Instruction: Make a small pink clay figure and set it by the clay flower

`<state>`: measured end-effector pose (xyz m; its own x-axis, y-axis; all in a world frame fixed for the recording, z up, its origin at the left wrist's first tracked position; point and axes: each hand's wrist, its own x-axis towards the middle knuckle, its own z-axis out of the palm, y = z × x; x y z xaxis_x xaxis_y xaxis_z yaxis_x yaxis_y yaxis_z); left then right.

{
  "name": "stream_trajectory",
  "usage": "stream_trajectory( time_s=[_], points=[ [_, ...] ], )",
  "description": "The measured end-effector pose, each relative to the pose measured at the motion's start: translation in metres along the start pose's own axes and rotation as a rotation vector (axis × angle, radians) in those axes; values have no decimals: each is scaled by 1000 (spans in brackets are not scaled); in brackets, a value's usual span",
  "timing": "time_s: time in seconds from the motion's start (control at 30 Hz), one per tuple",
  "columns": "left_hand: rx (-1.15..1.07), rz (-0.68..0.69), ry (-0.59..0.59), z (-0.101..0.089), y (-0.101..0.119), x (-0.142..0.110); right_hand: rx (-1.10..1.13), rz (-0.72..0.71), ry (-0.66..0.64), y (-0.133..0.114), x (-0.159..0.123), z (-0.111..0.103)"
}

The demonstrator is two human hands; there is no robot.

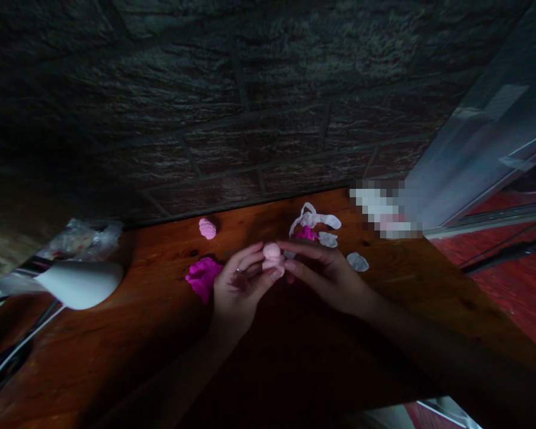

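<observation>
Left hand (235, 280) holds pink lump (272, 252), overlaps magenta lump (202, 277); wall (268, 119) beyond.

Table (161, 289) stands against brick wall (250, 107), which rises behind it. Left end: desk lamp (84, 285), with plastic bag (89, 238) just behind. Centre: clay piece (273, 256) between left hand (236, 289) and right hand (333, 277), above the table. Just left of left hand: clay wad (202, 278); behind that, nearer the wall: clay lump (207, 229). Behind right hand: clay strip (329, 221). To its right, farther forward: clay disc (358, 262). Rear right corner: pixelated object (375, 208), identity not legible, beside glass panel (482, 143).
</observation>
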<state>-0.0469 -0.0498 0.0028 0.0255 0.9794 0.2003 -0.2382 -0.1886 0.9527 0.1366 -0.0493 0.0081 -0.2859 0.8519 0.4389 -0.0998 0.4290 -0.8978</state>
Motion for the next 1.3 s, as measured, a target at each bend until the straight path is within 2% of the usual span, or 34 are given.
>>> stream_trajectory(
  time_s=[0.1, 0.23, 0.53, 0.7, 0.87, 0.97, 1.3],
  points=[
    [7, 10, 11, -3, -1, 5, -119, -20, 1, -2, -1, -1],
    [-27, -5, -47, -5, 0, 5, -188, -21, -5, -1, -3, -1],
    [-88, -161, -69, -1, 0, -4, -265, -35, 28, 4, -3, 3],
    [-113, -255, -55, -2, 3, 1, -177, 46, 70, 6, -4, 6],
    [-89, -176, -17, -8, 3, 12, 122, 219, 194, 3, -3, 9],
    [-70, -149, -53, -11, 0, 15, 194, 209, 194, 1, -3, 11],
    [-24, -203, -200, -22, 5, 21, 127, 168, 115, -3, -5, 8]
  ],
)
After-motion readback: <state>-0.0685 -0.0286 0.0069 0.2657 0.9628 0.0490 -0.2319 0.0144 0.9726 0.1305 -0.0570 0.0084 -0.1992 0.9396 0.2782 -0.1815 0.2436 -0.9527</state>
